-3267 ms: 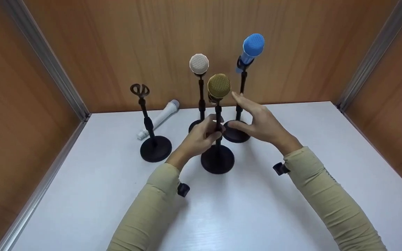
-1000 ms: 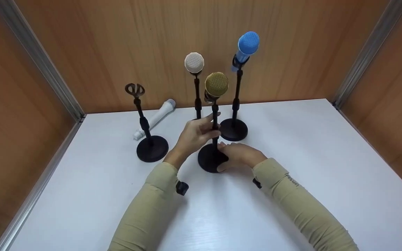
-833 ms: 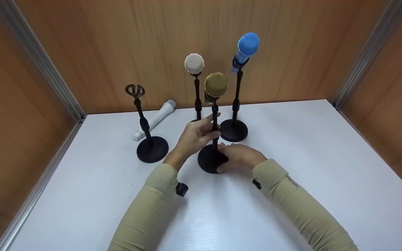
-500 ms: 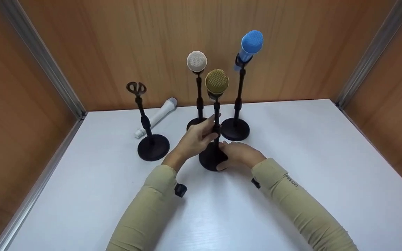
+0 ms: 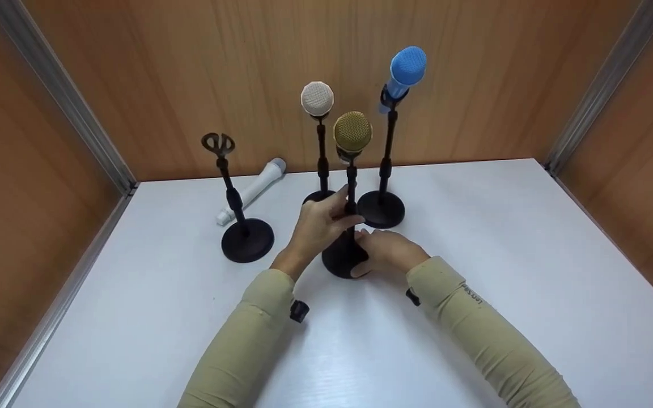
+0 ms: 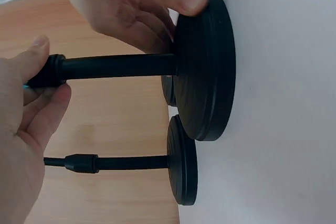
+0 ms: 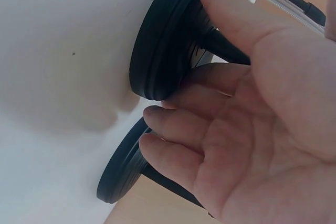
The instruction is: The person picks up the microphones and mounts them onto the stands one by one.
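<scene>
A microphone with a gold mesh head [image 5: 353, 131] sits in the clip of a black desk microphone stand [image 5: 338, 258], upright in the middle of the table. My left hand [image 5: 316, 226] grips the stand's pole, thumb and fingers around the collar [image 6: 52, 71] in the left wrist view. Lower down, my right hand [image 5: 390, 251] holds the edge of the round base, its thumb on top and fingers at the far side. In the right wrist view this base [image 7: 163, 51] lies between thumb and index finger, the other fingers loosely bent.
Behind stand a white-headed microphone [image 5: 317, 99] and a blue microphone [image 5: 408, 67], each on a black stand. At left, a stand with a bare clip [image 5: 219, 144] is beside a white microphone [image 5: 258, 187] lying on the white table [image 5: 162, 317]. Wooden walls [image 5: 219, 73] enclose the back and sides.
My right hand came down from beside the gold microphone to the stand's base and stays there. My left hand keeps its grip on the pole, its thumb shifted slightly across it.
</scene>
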`<state>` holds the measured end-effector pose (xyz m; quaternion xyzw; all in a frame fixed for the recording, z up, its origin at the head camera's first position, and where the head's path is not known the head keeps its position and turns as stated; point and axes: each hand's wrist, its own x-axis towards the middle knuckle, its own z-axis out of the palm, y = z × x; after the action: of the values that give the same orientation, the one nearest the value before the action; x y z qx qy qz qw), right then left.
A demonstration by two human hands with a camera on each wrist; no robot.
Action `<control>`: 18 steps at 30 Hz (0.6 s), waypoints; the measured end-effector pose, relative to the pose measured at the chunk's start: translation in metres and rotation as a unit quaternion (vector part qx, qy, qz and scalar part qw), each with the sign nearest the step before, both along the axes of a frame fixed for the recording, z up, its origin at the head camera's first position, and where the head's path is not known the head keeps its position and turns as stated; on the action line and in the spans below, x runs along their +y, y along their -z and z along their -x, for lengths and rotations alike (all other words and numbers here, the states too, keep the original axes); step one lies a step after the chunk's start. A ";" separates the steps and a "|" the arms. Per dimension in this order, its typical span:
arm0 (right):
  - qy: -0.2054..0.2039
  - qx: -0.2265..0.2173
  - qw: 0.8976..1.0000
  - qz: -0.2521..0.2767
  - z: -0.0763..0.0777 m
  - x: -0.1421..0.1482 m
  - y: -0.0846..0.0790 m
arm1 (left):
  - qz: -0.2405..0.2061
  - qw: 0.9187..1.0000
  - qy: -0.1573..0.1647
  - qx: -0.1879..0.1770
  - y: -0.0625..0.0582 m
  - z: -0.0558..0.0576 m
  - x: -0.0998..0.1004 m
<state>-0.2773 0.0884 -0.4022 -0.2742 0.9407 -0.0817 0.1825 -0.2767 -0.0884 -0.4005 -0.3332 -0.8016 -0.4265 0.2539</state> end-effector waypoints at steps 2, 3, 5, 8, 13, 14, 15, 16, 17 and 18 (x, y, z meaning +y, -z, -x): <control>0.001 0.000 1.000 -0.004 0.000 0.000 0.000 | -0.002 1.000 -0.008 0.001 0.001 -0.001 0.002; -0.001 0.001 1.000 -0.005 0.001 0.000 0.000 | -0.008 1.000 -0.005 -0.006 0.002 -0.001 0.002; -0.004 0.007 1.000 -0.009 0.001 0.000 0.000 | -0.024 0.999 0.005 -0.020 0.004 -0.002 0.003; -0.006 0.013 1.000 -0.009 0.002 -0.001 0.000 | -0.051 0.997 0.026 -0.048 0.007 -0.003 0.003; -0.012 0.015 1.000 -0.001 0.000 -0.002 0.000 | -0.098 0.993 0.021 -0.060 0.007 -0.003 0.005; -0.011 0.014 1.000 0.000 0.000 -0.002 0.000 | -0.100 0.993 0.014 -0.058 0.006 -0.003 0.006; -0.009 0.014 1.000 0.001 0.000 -0.001 0.000 | -0.102 0.993 0.007 -0.054 0.005 -0.002 0.007; -0.007 0.015 1.000 0.001 -0.001 -0.001 0.000 | -0.102 0.993 -0.001 -0.051 0.004 -0.002 0.008; -0.005 0.015 1.000 0.002 -0.001 0.000 0.000 | -0.103 0.993 -0.006 -0.050 0.003 -0.001 0.010; -0.001 0.013 1.000 0.002 -0.001 0.000 0.000 | -0.106 0.993 -0.009 -0.050 0.003 -0.001 0.011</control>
<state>-0.2764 0.0888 -0.4022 -0.2767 0.9425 -0.0795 0.1699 -0.2760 -0.0774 -0.4032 -0.2759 -0.7666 -0.5228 0.2508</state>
